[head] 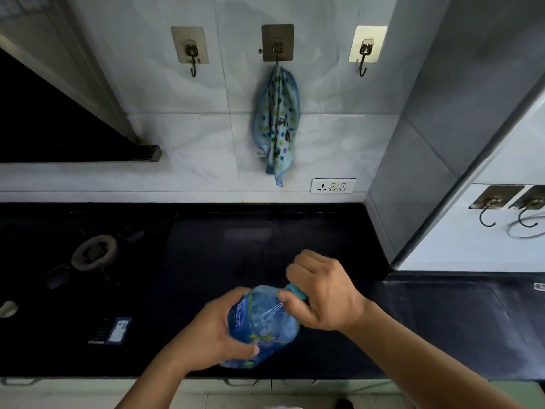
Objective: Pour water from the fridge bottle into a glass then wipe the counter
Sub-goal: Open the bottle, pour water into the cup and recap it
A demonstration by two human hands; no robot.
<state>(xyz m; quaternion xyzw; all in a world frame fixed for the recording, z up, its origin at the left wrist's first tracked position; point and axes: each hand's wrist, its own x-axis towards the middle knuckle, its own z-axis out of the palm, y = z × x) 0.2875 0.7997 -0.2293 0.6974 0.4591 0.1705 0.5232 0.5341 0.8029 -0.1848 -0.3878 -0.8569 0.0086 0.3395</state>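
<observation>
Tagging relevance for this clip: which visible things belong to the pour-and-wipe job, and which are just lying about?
Job: blue bottle, gripped by left hand, right hand on its cap; spotted cloth hanging on the middle hook; black counter. No glass in view.
Lying about: stove burner; small packet; wall socket; empty hooks.

We are finding no text that we can read. We are seeing white lettering on the blue label of the bottle point(265, 320), purple lettering on the dotted cloth point(277, 122) hanging on the wall, and a pale panel on a small packet point(113, 330) lying on the surface point(236, 246), all too blurred to make out.
</observation>
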